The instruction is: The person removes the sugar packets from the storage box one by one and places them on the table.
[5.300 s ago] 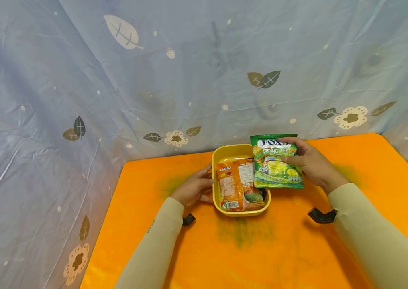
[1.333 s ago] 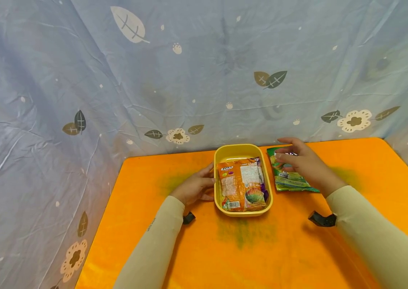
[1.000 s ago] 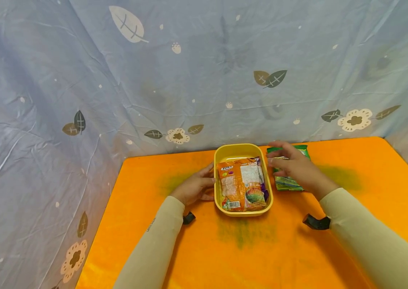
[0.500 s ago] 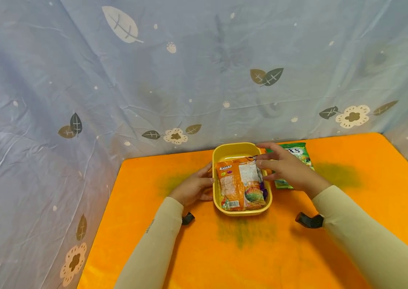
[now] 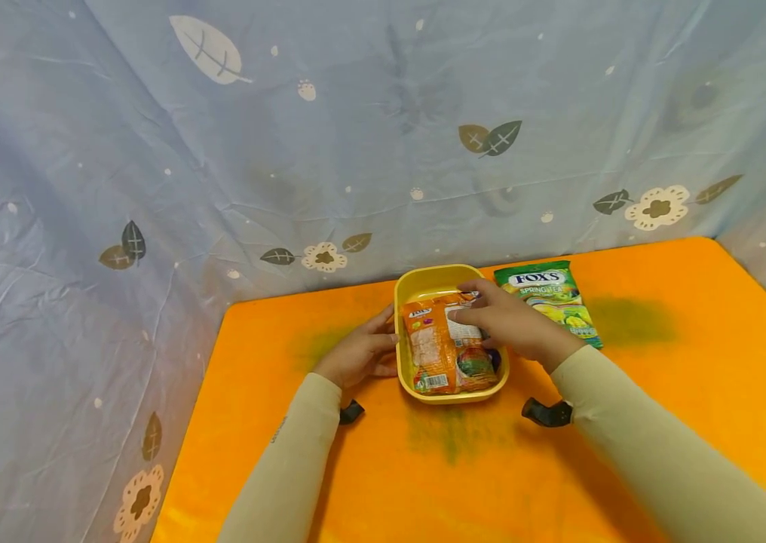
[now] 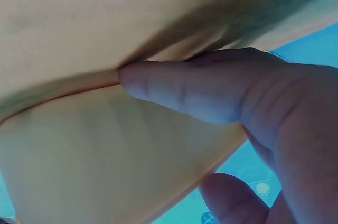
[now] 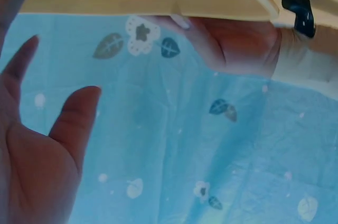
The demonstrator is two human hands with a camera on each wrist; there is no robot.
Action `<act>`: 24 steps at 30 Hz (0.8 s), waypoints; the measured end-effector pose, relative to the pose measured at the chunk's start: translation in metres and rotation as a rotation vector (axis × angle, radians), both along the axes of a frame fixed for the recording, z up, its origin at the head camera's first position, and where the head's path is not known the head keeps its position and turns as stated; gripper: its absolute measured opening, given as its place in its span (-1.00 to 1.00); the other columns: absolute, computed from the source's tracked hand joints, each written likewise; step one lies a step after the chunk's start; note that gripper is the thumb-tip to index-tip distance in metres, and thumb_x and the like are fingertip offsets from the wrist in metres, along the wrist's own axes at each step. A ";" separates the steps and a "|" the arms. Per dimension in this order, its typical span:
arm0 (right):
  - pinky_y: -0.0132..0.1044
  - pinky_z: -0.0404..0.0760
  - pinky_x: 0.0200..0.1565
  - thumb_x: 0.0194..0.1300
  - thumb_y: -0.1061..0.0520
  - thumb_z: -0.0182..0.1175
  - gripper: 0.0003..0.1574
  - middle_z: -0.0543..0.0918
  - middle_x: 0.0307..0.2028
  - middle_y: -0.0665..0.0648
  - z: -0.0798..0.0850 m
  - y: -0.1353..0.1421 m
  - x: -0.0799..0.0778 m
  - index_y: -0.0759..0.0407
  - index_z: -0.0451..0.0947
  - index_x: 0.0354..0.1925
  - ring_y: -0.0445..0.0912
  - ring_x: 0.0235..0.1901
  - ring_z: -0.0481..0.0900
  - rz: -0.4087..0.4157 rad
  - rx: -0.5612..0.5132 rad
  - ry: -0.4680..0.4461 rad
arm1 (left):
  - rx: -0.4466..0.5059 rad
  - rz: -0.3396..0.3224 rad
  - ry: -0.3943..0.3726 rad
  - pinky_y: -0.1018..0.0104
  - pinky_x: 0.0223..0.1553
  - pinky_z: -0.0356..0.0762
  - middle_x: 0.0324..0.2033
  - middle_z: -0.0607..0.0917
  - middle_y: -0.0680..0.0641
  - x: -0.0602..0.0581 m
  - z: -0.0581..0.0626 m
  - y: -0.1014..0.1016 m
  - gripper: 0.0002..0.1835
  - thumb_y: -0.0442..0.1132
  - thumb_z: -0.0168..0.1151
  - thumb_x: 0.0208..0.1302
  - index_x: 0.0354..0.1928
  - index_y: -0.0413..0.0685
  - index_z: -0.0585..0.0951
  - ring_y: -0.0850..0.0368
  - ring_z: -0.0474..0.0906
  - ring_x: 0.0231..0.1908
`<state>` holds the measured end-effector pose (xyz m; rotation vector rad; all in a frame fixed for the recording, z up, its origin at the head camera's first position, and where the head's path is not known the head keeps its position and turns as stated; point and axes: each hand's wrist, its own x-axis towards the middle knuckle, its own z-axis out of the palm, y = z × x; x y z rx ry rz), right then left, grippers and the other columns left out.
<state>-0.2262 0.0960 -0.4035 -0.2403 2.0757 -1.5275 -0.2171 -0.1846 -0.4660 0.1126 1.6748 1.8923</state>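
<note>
A yellow plastic container (image 5: 417, 280) stands on the table with an orange candy packet (image 5: 432, 348) lying in it, barcode side up. Something dark purple (image 5: 494, 358) peeks out at the packet's right side. My left hand (image 5: 360, 353) rests against the container's left outer wall; in the left wrist view its thumb lies along that pale wall. Over the container's right rim reaches my right hand (image 5: 507, 320), fingers spread and overlapping the top of the orange packet. The right wrist view shows that thumb apart from the fingers. A green Fox's Spring Tea candy packet (image 5: 537, 289) lies flat beyond the right hand.
An orange cloth with greenish stains covers the table (image 5: 451, 483). Blue leaf-printed sheeting (image 5: 356, 136) hangs close behind the container and along the left side. A black wrist mount (image 5: 546, 412) juts from below the right cuff.
The green packet was set down right of the container and released. Since then my right hand has moved left, over the container to the orange packet. The left hand has stayed at the wall.
</note>
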 end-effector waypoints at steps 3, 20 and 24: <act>0.15 0.49 0.00 0.18 -0.31 0.26 0.05 0.18 0.28 0.31 -0.001 -0.003 0.001 -0.04 0.02 0.44 0.22 0.18 0.32 -0.028 -0.003 -0.002 | 0.003 0.006 -0.001 -0.10 -0.12 0.55 0.34 0.27 -0.07 0.001 0.001 0.000 -0.31 -0.29 -0.05 0.46 0.50 0.39 0.01 -0.08 0.39 0.18; 0.07 0.39 0.11 0.24 -0.26 0.23 -0.14 0.18 0.37 0.17 -0.008 -0.015 0.014 0.00 0.23 0.37 0.12 0.24 0.27 -0.136 -0.028 0.105 | 0.012 0.009 -0.014 -0.11 -0.10 0.53 0.34 0.27 -0.04 -0.001 -0.001 0.001 -0.29 -0.29 -0.02 0.45 0.49 0.41 0.01 -0.08 0.36 0.21; 0.02 0.44 0.06 0.28 -0.18 0.23 -0.30 0.36 0.25 0.14 -0.012 -0.011 0.013 0.04 0.34 0.28 0.07 0.18 0.37 -0.126 -0.076 0.082 | 0.008 0.008 -0.007 -0.12 -0.09 0.53 0.33 0.29 -0.04 -0.002 -0.001 -0.001 -0.30 -0.30 -0.03 0.45 0.49 0.42 0.03 -0.07 0.37 0.20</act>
